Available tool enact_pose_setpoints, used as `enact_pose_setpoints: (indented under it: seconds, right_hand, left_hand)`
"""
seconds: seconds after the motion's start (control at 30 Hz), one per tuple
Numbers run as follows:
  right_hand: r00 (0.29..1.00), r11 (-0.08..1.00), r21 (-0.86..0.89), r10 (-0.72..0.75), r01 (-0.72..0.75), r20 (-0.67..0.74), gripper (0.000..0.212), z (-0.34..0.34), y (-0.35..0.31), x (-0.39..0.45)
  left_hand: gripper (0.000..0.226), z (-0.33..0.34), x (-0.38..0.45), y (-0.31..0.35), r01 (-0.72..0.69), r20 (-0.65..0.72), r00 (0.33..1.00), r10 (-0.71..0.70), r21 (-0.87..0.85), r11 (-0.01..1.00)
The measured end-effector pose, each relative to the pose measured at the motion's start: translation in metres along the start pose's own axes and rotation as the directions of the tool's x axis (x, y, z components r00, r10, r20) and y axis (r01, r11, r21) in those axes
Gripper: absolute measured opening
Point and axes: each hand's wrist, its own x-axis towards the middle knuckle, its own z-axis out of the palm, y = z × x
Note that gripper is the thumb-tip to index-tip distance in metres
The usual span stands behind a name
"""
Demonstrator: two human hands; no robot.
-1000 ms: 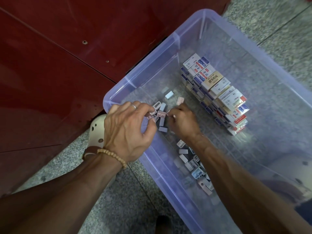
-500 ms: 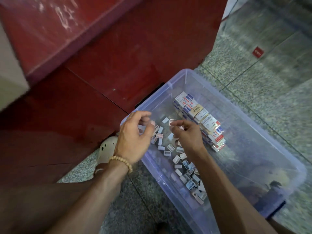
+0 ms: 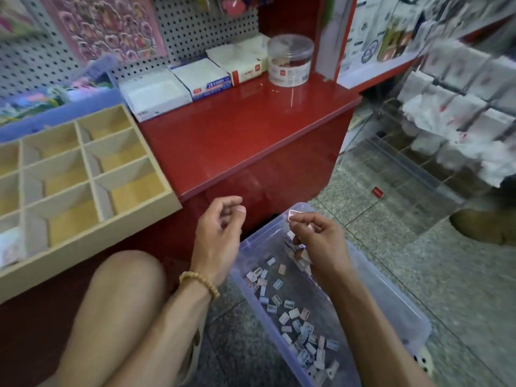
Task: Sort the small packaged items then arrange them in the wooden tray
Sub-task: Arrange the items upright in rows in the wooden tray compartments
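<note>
A clear plastic bin [image 3: 396, 308] stands on the floor with several small packaged items [image 3: 290, 314] scattered on its bottom. My right hand [image 3: 321, 244] is raised over the bin's far end and pinches a small pinkish packet [image 3: 293, 214] at its fingertips. My left hand [image 3: 217, 236] hovers beside it, over the bin's left rim, fingers loosely curled with nothing visible in them. The wooden tray [image 3: 92, 236] with its square compartments sits on the red counter at the left. Most compartments show bare wood; one at the lower left holds something pale.
The red counter [image 3: 245, 129] carries white boxes [image 3: 178, 85] and a clear round jar [image 3: 289, 60] against a pegboard. A wire rack of white packets [image 3: 458, 107] hangs at the right. My bare knee [image 3: 122, 297] is at bottom left, and a brown shoe [image 3: 483, 227] is on the floor at right.
The view has tilted up from the bin to the counter and tray. Both hands have lifted out of the bin, the right one carrying a small packet.
</note>
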Motion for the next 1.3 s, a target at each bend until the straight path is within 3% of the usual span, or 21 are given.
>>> enact_pose_setpoints:
  seconds: [0.27, 0.37, 0.53, 0.7, 1.0, 1.1, 1.2, 1.3]
  right_hand:
    - [0.974, 0.989, -0.055, -0.123, 0.136, 0.191, 0.025, 0.056, -0.062, -0.069]
    - [0.945, 0.975, -0.086, -0.173, 0.204, 0.277, 0.021, 0.087, -0.08, -0.087]
    - [0.883, 0.93, -0.149, -0.257, 0.337, 0.393, 0.016, 0.137, -0.095, -0.111]
    - [0.845, 0.929, -0.151, -0.227, 0.337, 0.484, 0.03, 0.17, -0.097, -0.122]
    - [0.854, 0.972, -0.059, -0.17, 0.227, 0.493, 0.018, 0.209, -0.085, -0.121]
    - [0.87, 0.986, -0.05, -0.116, 0.16, 0.48, 0.02, 0.222, -0.083, -0.118]
    - [0.854, 0.971, -0.137, -0.099, 0.194, 0.51, 0.012, 0.233, -0.082, -0.118]
    - [0.847, 0.96, -0.185, -0.086, 0.212, 0.524, 0.012, 0.246, -0.079, -0.119]
  left_hand:
    - [0.009, -0.076, -0.029, 0.034, -0.078, -0.077, 0.994, 0.074, -0.048, 0.996]
    - [0.017, -0.101, -0.035, 0.045, -0.103, -0.091, 0.991, 0.096, -0.074, 0.992]
    - [0.009, -0.133, -0.037, 0.059, -0.173, -0.112, 0.981, 0.158, -0.137, 0.975]
    - [0.017, -0.165, -0.037, 0.06, -0.183, -0.145, 0.976, 0.159, -0.166, 0.969]
    - [0.013, -0.215, -0.033, 0.051, -0.071, -0.183, 0.983, 0.015, -0.304, 0.95]
    - [0.015, -0.235, -0.03, 0.046, -0.059, -0.161, 0.987, 0.015, -0.276, 0.959]
    - [0.017, -0.251, -0.027, 0.043, -0.065, -0.067, 0.996, 0.056, -0.147, 0.987]
    - [0.012, -0.259, -0.024, 0.042, -0.064, -0.103, 0.994, 0.048, -0.163, 0.985]
